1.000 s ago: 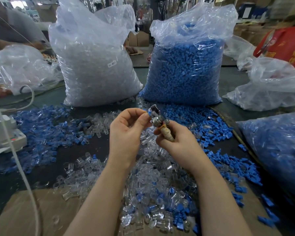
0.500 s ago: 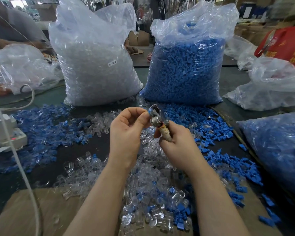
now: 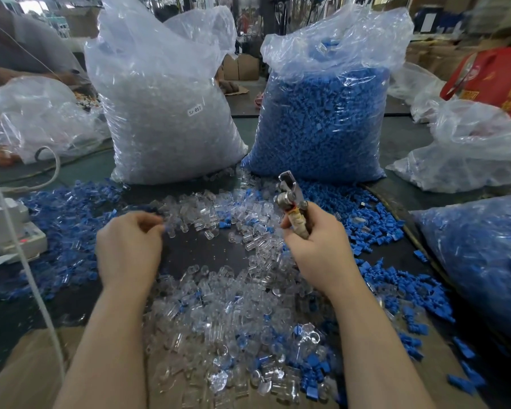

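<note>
The left hand (image 3: 129, 249), curled, I cannot tell round what, has dropped from the taped metal tool (image 3: 289, 197) gripped by the right hand (image 3: 316, 249) to the clear plastic caps (image 3: 201, 212), likely fetching another.

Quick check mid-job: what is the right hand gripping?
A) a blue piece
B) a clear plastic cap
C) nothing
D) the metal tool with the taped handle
D: the right hand is curled round the taped handle of the metal tool, whose head points up in front of the bag of blue pieces.
</note>
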### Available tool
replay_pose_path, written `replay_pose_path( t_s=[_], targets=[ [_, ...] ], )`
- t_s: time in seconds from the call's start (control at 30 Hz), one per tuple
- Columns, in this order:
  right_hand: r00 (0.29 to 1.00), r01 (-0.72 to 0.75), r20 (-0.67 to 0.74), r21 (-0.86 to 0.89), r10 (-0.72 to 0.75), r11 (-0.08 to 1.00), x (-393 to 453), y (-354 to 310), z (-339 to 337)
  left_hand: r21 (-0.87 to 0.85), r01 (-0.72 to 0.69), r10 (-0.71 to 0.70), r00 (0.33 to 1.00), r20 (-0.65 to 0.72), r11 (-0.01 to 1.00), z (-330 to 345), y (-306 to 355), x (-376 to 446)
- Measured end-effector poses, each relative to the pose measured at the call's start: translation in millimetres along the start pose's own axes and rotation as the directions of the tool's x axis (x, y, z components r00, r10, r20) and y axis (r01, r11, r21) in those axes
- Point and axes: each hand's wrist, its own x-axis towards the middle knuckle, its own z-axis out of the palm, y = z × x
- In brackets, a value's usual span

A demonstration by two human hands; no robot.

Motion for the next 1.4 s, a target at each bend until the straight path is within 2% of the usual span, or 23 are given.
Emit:
replay_pose_path(
  t_s=[0.07, 0.2, 0.37, 0.47, 0.53, 0.6, 0.67, 0.73, 0.83, 0.93, 1.07, 1.17, 1.27, 1.33, 1.4],
  targets=[
    [1.000, 0.001, 0.004, -0.020, -0.001, 1.000, 0.0, 0.7, -0.1, 0.115, 0.069, -0.064, 0.997, -0.039, 0.991, 1.3, -12.5, 2.1],
    [1.000, 0.004, 0.027, -0.077, -0.002, 0.997, 0.3, 1.4, -0.6, 0.228, 0.194, -0.189, 0.981, -0.043, 0.954, 2.4, -24.4, 4.3],
    [1.000, 0.006, 0.007, -0.106, -0.005, 0.994, 0.8, 4.1, -0.8, 0.311, 0.169, -0.186, 0.982, 0.025, 0.935, 1.4, -21.0, 3.0],
    [1.000, 0.021, -0.001, -0.133, -0.021, 0.991, 1.3, 6.7, -2.4, 0.321, 0.087, -0.107, 0.993, 0.043, 0.943, 1.4, -8.3, 2.4],
    [1.000, 0.027, 0.005, -0.168, -0.027, 0.985, 1.5, 7.3, -3.3, 0.191, -0.009, -0.010, 0.995, 0.097, 0.982, 1.4, 5.9, -0.9],
    [0.999, 0.036, 0.017, -0.225, -0.033, 0.974, 1.9, 7.6, -2.5, -0.047, -0.040, 0.049, 0.975, 0.216, 0.998, 2.6, 25.1, -9.8],
    [0.999, 0.045, 0.039, -0.297, -0.035, 0.954, 1.7, 6.5, -1.8, -0.298, 0.031, 0.092, 0.916, 0.390, 0.954, 6.6, 46.0, -20.7],
    [0.996, 0.070, 0.075, -0.373, -0.045, 0.925, 0.9, 5.5, -0.9, -0.475, 0.177, 0.128, 0.830, 0.542, 0.862, 12.1, 62.5, -31.9],
    [0.991, 0.120, 0.112, -0.436, -0.079, 0.892, -0.3, 3.3, 0.9, -0.543, 0.328, 0.161, 0.726, 0.668, 0.773, 18.4, 76.7, -43.8],
    [0.987, 0.148, 0.126, -0.451, -0.101, 0.880, -0.5, 0.4, 1.5, -0.561, 0.373, 0.184, 0.689, 0.701, 0.739, 20.9, 80.4, -49.1],
    [0.978, 0.199, 0.154, -0.518, -0.139, 0.832, -0.1, -0.7, 0.1, -0.600, 0.439, 0.103, 0.745, 0.660, 0.669, 20.2, 80.1, -48.4],
    [0.987, 0.152, 0.135, -0.571, -0.091, 0.807, -0.8, 2.0, -1.3, -0.612, 0.435, 0.021, 0.804, 0.594, 0.661, 20.2, 77.7, -45.7],
    [0.994, 0.110, 0.075, -0.605, -0.081, 0.789, -0.9, 1.0, -2.9, -0.643, 0.388, 0.049, 0.832, 0.552, 0.660, 22.0, 76.6, -45.8],
    [1.000, 0.016, 0.012, -0.614, -0.012, 0.789, -0.8, 0.3, -6.5, -0.629, 0.300, 0.107, 0.844, 0.525, 0.717, 24.1, 75.4, -46.8],
    [0.985, -0.173, -0.120, -0.574, 0.127, 0.800, 0.1, 2.4, -13.8, -0.537, 0.172, 0.132, 0.866, 0.482, 0.826, 28.8, 71.8, -46.6]
  ],
)
